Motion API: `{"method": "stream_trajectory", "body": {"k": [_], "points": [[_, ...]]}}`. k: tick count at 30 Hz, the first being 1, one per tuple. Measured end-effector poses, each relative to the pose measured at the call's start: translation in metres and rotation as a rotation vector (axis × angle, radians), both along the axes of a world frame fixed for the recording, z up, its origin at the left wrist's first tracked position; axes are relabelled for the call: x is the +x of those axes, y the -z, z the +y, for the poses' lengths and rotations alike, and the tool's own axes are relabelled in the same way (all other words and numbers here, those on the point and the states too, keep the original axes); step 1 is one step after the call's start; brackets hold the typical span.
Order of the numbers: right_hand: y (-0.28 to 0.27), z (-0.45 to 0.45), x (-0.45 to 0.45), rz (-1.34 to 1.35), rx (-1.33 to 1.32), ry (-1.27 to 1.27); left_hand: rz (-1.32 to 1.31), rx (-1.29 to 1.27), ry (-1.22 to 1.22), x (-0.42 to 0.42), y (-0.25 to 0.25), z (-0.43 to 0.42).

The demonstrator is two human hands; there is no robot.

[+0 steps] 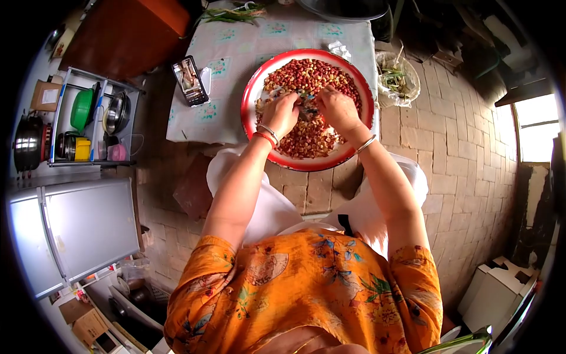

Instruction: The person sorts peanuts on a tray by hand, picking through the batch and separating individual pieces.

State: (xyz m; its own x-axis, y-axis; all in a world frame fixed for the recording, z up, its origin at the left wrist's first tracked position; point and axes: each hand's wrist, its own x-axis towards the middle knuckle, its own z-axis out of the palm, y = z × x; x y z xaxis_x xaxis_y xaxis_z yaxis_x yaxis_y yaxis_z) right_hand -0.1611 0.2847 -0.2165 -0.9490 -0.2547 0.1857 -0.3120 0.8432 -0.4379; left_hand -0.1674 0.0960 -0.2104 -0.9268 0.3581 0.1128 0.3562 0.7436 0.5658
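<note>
A round white enamel tray with a wide red rim point(250, 88) rests on the table's near edge, over my lap. Reddish-brown and pale kernels that look like peanuts point(309, 72) cover much of it. Over the tray's left half is my left hand point(282, 113), its fingers curled together just above the kernels. My right hand point(339, 109) mirrors it on the right, fingers also bent in and close to the kernels. Between the hands is a small dark, bluish patch on the tray. Whatever the fingertips pinch is hidden or too small to make out.
A phone point(190, 81) stands tilted on the patterned tablecloth point(221, 44), left of the tray. Green stalks point(233, 14) and a dark basin point(345, 7) sit farther back. A lined basket point(398, 79) is right of the table. Shelves point(94, 118) and a fridge point(88, 224) stand left.
</note>
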Motion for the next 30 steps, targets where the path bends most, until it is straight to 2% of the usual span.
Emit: {"method": "stream_trajectory", "body": {"k": [7, 11, 13, 17, 23, 26, 29, 30], "points": [[0.001, 0.029, -0.006, -0.076, -0.046, 0.130, -0.009, 0.050, 0.011, 0.001, 0.000, 0.003], [0.004, 0.026, 0.000, 0.033, -0.057, 0.066, 0.086, 0.042, 0.080, 0.004, -0.003, 0.010], [0.001, 0.020, 0.004, -0.016, -0.012, 0.046, 0.181, 0.028, 0.169, 0.002, 0.010, 0.013], [0.004, 0.008, 0.007, -0.048, 0.040, 0.033, 0.190, -0.182, 0.199, 0.006, 0.017, 0.021], [0.015, 0.001, 0.006, -0.068, 0.105, 0.036, 0.225, -0.192, 0.140, -0.001, 0.017, 0.018], [0.012, 0.008, 0.002, -0.043, 0.054, 0.063, 0.282, -0.099, 0.074, -0.002, 0.023, 0.017], [-0.001, 0.023, -0.002, -0.018, -0.087, 0.053, 0.222, -0.074, 0.028, -0.005, 0.025, 0.014], [-0.004, 0.027, -0.002, -0.020, -0.056, 0.078, 0.154, -0.010, -0.007, -0.005, 0.024, 0.014]]}}
